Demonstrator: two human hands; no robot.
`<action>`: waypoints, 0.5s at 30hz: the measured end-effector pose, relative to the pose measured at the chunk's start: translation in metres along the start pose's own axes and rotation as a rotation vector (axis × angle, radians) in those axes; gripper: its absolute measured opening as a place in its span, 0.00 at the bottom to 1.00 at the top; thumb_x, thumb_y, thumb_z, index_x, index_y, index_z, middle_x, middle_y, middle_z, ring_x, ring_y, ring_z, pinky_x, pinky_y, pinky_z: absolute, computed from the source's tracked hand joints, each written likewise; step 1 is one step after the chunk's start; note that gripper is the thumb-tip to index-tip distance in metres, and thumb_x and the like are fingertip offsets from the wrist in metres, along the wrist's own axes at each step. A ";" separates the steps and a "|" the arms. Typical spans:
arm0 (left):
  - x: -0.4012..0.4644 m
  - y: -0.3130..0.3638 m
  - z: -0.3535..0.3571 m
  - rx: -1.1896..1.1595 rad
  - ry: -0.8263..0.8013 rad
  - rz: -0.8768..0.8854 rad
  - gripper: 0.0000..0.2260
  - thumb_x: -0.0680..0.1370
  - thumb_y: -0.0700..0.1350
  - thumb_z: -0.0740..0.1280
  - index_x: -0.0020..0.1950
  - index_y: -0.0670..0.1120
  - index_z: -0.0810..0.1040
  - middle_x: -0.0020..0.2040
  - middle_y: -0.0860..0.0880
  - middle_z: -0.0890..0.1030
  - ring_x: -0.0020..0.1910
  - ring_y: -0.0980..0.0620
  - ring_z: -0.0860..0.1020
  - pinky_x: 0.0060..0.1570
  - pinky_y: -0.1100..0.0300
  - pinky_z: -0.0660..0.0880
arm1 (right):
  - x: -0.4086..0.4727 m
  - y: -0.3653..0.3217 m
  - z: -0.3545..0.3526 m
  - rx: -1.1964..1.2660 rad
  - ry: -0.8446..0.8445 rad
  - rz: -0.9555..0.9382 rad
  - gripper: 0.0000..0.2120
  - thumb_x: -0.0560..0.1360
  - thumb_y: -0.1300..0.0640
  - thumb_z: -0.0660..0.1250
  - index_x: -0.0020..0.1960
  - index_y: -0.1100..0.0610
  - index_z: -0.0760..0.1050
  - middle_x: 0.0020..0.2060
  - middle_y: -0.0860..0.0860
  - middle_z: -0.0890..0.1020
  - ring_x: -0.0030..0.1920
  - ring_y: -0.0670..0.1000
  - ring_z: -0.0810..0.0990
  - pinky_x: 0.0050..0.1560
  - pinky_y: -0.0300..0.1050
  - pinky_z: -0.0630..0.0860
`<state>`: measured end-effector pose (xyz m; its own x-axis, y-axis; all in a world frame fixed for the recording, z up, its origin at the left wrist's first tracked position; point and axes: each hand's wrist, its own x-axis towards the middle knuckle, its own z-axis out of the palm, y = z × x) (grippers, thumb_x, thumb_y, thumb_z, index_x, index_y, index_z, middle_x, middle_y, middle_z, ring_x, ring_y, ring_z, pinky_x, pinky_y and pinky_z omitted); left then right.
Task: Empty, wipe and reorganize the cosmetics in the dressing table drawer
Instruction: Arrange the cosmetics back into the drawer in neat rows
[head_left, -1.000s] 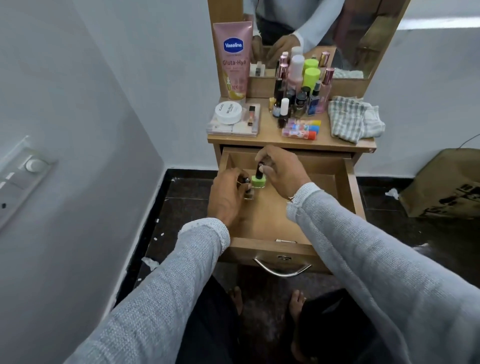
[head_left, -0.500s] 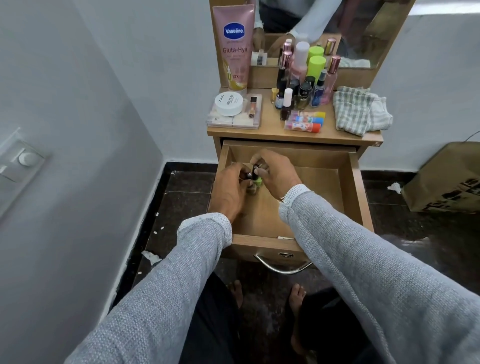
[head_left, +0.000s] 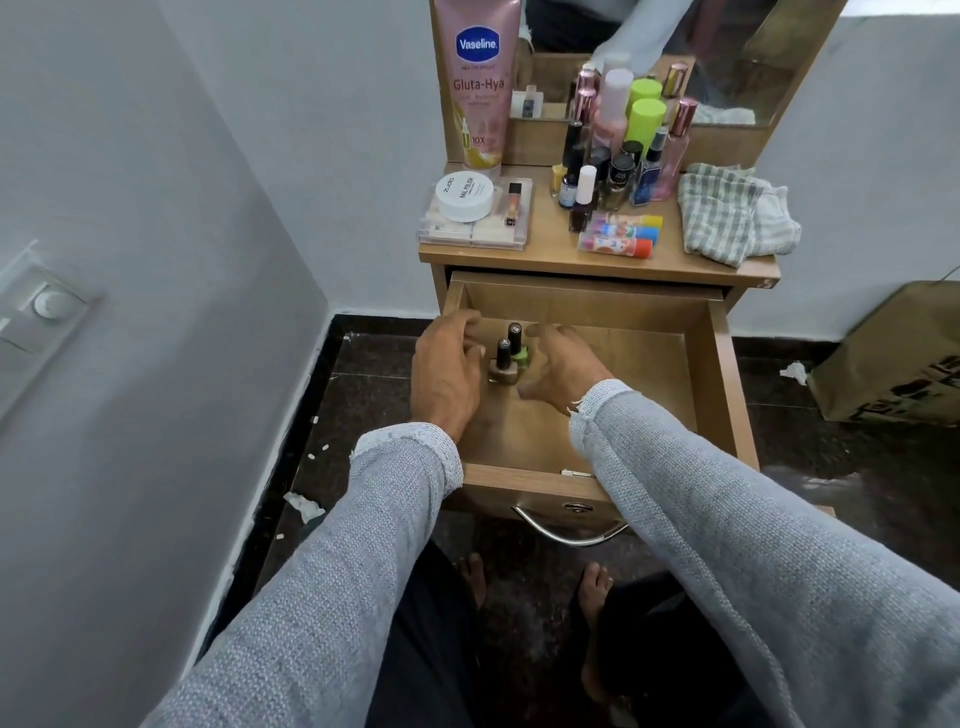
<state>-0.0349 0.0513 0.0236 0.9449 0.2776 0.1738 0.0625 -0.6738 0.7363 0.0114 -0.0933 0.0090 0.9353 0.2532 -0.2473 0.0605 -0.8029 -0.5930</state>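
Inside the pulled-out drawer (head_left: 582, 415), near its left wall, the left hand (head_left: 447, 374) is held with fingers loosely spread and nothing gripped; whether its fingertips touch the bottles cannot be told. The right hand (head_left: 563, 371) is likewise held open, palm turned toward the bottles, just beside them and holding nothing. Between the two hands, two nail polish bottles are stood upright on the drawer floor: a beige bottle (head_left: 503, 366) in front and a green bottle (head_left: 517, 349) touching it behind, both with black caps. The drawer's metal handle (head_left: 569, 535) is seen at the front edge.

On the worktop (head_left: 550, 244) above, a clear case (head_left: 472, 228) with a white round jar (head_left: 465, 196) on it is placed at the left front corner. Lip balm sticks (head_left: 621, 236) are laid near the front edge at the middle, with a cluster of small bottles (head_left: 613, 166) behind them. A checked cloth (head_left: 727, 218) is bunched at the right edge. A pink Vaseline tube (head_left: 478, 83) is stood at the back left against the mirror (head_left: 727, 52).
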 end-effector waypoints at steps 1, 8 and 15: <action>0.000 0.000 0.000 -0.023 0.020 -0.011 0.17 0.76 0.34 0.69 0.63 0.44 0.77 0.56 0.48 0.80 0.53 0.54 0.79 0.57 0.58 0.78 | 0.005 -0.001 0.005 -0.011 0.002 0.002 0.36 0.65 0.56 0.78 0.69 0.56 0.67 0.64 0.55 0.70 0.61 0.55 0.73 0.64 0.45 0.69; 0.003 -0.003 0.002 -0.169 0.090 -0.092 0.17 0.75 0.34 0.70 0.63 0.43 0.77 0.53 0.49 0.81 0.51 0.56 0.80 0.55 0.65 0.77 | 0.035 -0.005 0.030 0.005 0.083 0.020 0.21 0.67 0.56 0.77 0.57 0.58 0.75 0.58 0.56 0.75 0.54 0.55 0.76 0.54 0.40 0.69; 0.004 -0.005 0.003 -0.144 0.081 -0.082 0.17 0.76 0.33 0.69 0.64 0.43 0.78 0.53 0.49 0.82 0.51 0.56 0.80 0.57 0.61 0.78 | 0.053 -0.014 0.043 0.120 0.164 0.076 0.18 0.71 0.59 0.71 0.60 0.54 0.74 0.55 0.57 0.79 0.53 0.57 0.78 0.51 0.42 0.70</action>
<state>-0.0303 0.0535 0.0190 0.9090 0.3860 0.1573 0.0861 -0.5431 0.8352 0.0454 -0.0448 -0.0288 0.9803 0.0957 -0.1726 -0.0449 -0.7438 -0.6669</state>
